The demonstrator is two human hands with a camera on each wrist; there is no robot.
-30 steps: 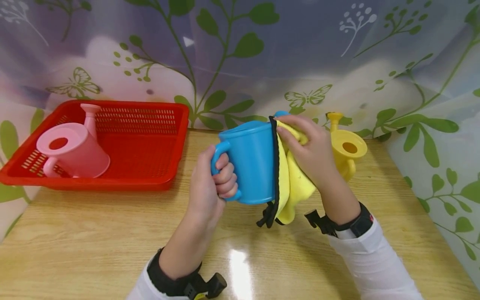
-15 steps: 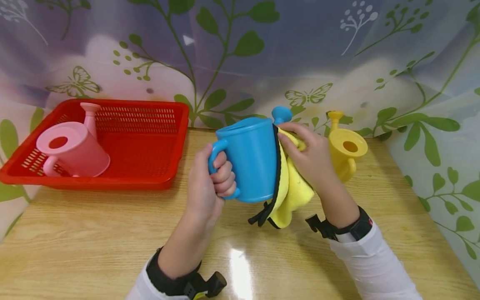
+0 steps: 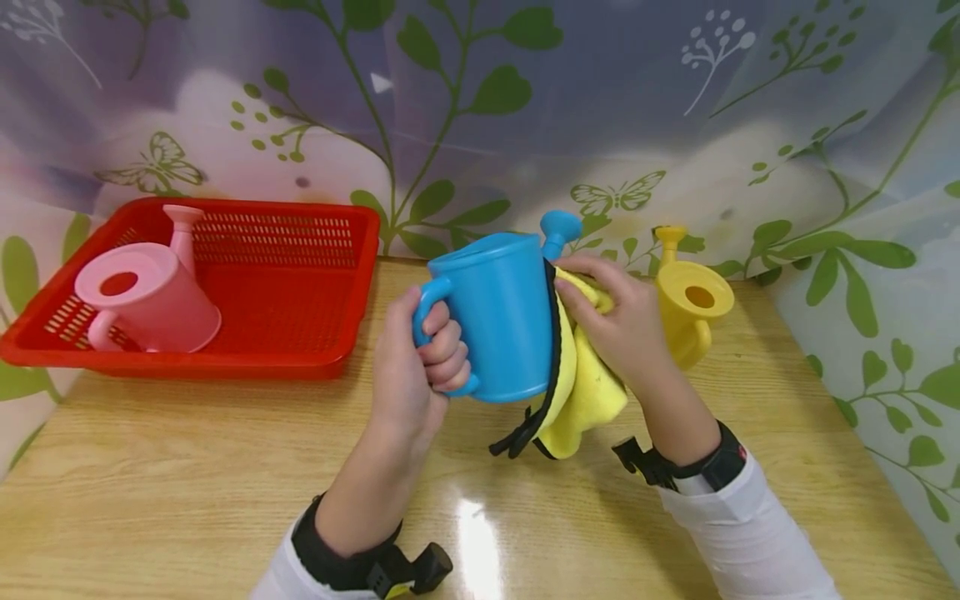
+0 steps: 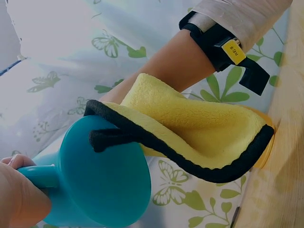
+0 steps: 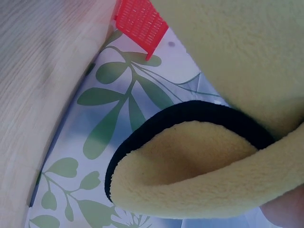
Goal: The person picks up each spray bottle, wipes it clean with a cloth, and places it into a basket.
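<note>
A blue toy watering can [image 3: 495,321] is held above the table, its spout head to the upper right. My left hand [image 3: 416,358] grips its handle with curled fingers. In the left wrist view the can's base [image 4: 107,175] faces the camera. My right hand [image 3: 618,312] holds a yellow cloth [image 3: 588,392] with black edging against the can's right side. The cloth [image 4: 190,123] hangs down in loose folds. In the right wrist view the cloth [image 5: 190,156] fills much of the frame and hides most of that hand.
At the left, a red plastic basket [image 3: 285,362] holds a pink watering can [image 3: 161,300]. A yellow watering can [image 3: 690,308] stands on the wooden table [image 3: 225,483] behind the right hand. A leaf-patterned curtain [image 3: 622,92] borders the table's back and right side.
The blue can has tilted and shifted slightly left, so its spout head shows more above the cloth. The right hand and cloth have slid a little lower along the can's side.
</note>
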